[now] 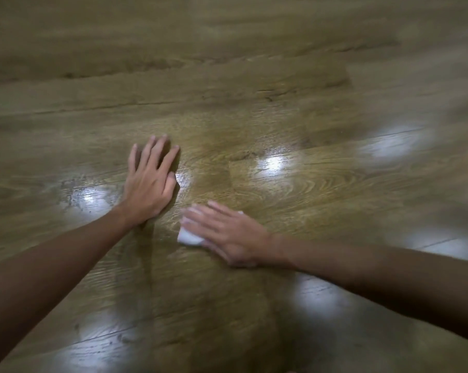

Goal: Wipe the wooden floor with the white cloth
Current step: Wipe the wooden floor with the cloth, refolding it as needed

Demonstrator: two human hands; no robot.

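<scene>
A: Where's the white cloth (187,236)?
B: Flat on the wooden floor (254,117), pinned under the right hand (227,232)'s straight fingers, likely to spread pressure.
A: And left of the cloth?
B: The left hand (149,179), fingers flat, probably bracing.

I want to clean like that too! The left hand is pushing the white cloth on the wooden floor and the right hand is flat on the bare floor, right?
Not quite, the hands are swapped. The head view shows the right hand pressing the white cloth on the wooden floor, while the left hand lies flat on bare floor.
</scene>
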